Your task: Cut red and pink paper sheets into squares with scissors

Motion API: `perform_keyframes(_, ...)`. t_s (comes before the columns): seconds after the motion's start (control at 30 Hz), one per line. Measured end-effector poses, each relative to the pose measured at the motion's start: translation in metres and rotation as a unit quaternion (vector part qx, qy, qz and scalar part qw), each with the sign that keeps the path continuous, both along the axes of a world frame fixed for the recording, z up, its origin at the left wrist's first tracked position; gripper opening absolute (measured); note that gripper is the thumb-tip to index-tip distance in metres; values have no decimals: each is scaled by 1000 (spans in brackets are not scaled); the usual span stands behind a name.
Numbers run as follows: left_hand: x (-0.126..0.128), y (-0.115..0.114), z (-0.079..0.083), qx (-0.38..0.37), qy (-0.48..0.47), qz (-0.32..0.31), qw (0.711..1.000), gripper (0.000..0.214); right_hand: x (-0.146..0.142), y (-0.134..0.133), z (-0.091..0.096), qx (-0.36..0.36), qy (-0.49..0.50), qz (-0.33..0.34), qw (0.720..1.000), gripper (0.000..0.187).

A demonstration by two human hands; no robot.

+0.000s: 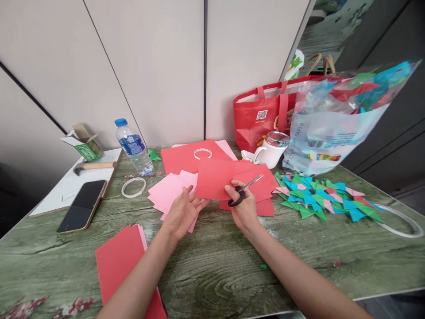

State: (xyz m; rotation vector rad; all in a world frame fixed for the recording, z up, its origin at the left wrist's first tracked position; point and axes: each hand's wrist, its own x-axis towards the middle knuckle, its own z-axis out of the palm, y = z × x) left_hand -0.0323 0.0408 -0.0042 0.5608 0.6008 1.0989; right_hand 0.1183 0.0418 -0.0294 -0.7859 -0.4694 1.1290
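A square sheet of red paper (214,179) is held up over the table by my right hand (245,208), its thumb on the lower right corner. The same hand grips a pair of scissors (239,196) with black handles, blades pointing up and right. My left hand (184,210) is open, palm up with fingers apart, at the sheet's lower left corner; whether the fingertips touch it, I cannot tell. Pink paper squares (166,190) fan out behind my left hand. More red squares (260,186) lie behind my right hand.
A red sheet (175,159) bears a small white ring. Left are a water bottle (134,148), tape ring (133,187), phone (82,206), hammer (96,165) and paper stack (117,261). Right are a mug (272,153), folded-paper chain (318,195), plastic bag (318,137) and red tote (247,115).
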Motion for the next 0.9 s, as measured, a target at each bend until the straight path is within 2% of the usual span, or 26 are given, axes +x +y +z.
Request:
perform_keyframes(0.1,1,-2,-12,-25,38,-103,994,61,1,0,5,-6,59,51,997,27)
perform_keyframes(0.13,2,-3,-14,-14,37,-141,989,68,1,0,5,-7,64,65,996,28)
perform_keyframes(0.2,5,-6,-15,53,22,-160,985,71,1,0,5,-3,35,65,997,28)
perform_keyframes(0.23,6,-7,-13,93,14,-145,985,69,1,0,3,-1,7,54,999,28)
perform_keyframes(0.33,7,-8,-3,181,18,-34,983,57,0,0,-4,-17,-94,15,995,27)
perform_keyframes(0.43,6,-7,2,209,76,42,974,55,-1,-2,-8,-32,-183,12,982,29)
perform_keyframes(0.5,5,-6,0,203,134,88,966,55,-2,-3,-7,-23,-235,15,972,30)
perform_keyframes(0.6,5,-6,-5,190,237,166,938,53,-2,-5,-5,-6,-293,22,956,29)
perform_keyframes(0.67,4,-5,-6,175,273,203,924,50,-1,-4,-4,-1,-319,14,948,28)
perform_keyframes(0.8,2,-2,-1,105,244,254,930,47,3,-2,-5,4,-343,-9,939,28)
perform_keyframes(0.9,1,-1,3,75,235,252,936,43,6,0,-5,9,-363,-12,932,27)
